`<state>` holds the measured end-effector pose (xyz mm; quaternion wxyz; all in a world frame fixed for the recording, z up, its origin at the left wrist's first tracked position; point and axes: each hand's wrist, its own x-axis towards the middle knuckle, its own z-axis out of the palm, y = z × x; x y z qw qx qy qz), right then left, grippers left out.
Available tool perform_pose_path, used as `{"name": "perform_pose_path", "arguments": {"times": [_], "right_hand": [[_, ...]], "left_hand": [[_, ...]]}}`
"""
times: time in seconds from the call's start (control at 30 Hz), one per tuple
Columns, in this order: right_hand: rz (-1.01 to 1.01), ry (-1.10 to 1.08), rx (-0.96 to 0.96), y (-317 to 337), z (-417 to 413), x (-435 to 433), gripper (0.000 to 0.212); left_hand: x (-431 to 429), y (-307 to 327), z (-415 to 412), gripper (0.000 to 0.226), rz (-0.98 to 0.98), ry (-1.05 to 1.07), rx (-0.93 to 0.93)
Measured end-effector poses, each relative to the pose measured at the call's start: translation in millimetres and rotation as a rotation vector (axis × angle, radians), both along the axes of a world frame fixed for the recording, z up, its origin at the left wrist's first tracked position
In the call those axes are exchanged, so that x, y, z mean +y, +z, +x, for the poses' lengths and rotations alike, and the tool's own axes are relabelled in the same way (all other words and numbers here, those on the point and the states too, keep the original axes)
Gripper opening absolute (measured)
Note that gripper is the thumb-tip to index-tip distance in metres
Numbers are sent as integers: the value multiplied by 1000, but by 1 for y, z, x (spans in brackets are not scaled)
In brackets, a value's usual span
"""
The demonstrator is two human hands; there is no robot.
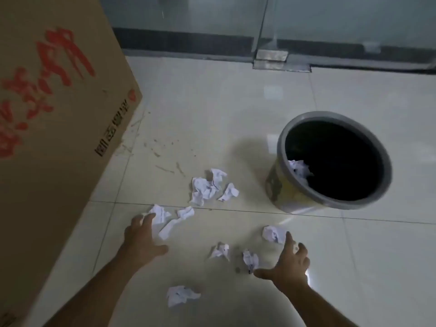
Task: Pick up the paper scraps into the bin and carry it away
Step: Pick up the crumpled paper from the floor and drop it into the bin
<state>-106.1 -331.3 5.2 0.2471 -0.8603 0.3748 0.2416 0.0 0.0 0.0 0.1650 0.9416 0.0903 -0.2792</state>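
Several crumpled white paper scraps lie on the pale tiled floor: a cluster (207, 187) in the middle, a long strip (175, 221), two small ones (220, 250) (250, 258), and one (180, 295) nearest me. A round bin with a grey rim (296, 185) stands at the right with a scrap (299, 168) inside. My left hand (141, 239) is open, its fingertips touching a scrap (158, 212). My right hand (289, 265) is open with fingers spread, its fingertips beside a crumpled ball (273, 233).
A large cardboard box (52, 128) with red lettering fills the left side, close to my left arm. A glass partition (330, 27) with a metal floor hinge (271, 59) runs along the back. Dirt marks the floor (162, 147) beside the box.
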Motion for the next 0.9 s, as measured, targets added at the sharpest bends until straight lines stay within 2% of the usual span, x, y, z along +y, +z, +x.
{"name": "perform_pose_path", "arguments": {"times": [0.1, 0.2, 0.33, 0.43, 0.5, 0.57, 0.63, 0.7, 0.8, 0.83, 0.9], "right_hand": [[-5, 74, 39, -43, 6, 6, 150], [-3, 130, 57, -80, 6, 12, 149], [9, 243, -6, -98, 11, 29, 148], [61, 347, -11, -99, 23, 50, 148], [62, 384, -31, -99, 28, 64, 135], [51, 372, -73, -102, 30, 74, 114], [88, 348, -88, -104, 33, 78, 100], [170, 301, -84, -105, 38, 79, 87], [212, 239, -121, -103, 46, 82, 43], [212, 244, -128, -101, 47, 83, 34], [230, 249, -145, -97, 50, 83, 28]], "left_hand": [[8, -41, 23, 131, 15, 17, -23], [5, -73, 43, 140, 61, -98, 40], [-23, -88, 38, 129, 75, -277, 31], [-56, -93, 17, 110, 38, -423, 49], [-74, -100, 1, 95, -19, -472, 62], [-89, -111, -14, 79, -86, -514, 48], [-106, -118, -25, 71, -137, -557, 45], [-122, -121, -33, 73, -205, -594, 90], [-134, -120, -41, 93, -366, -434, 162], [-134, -117, -41, 93, -392, -386, 166], [-136, -112, -38, 84, -404, -331, 163]]}}
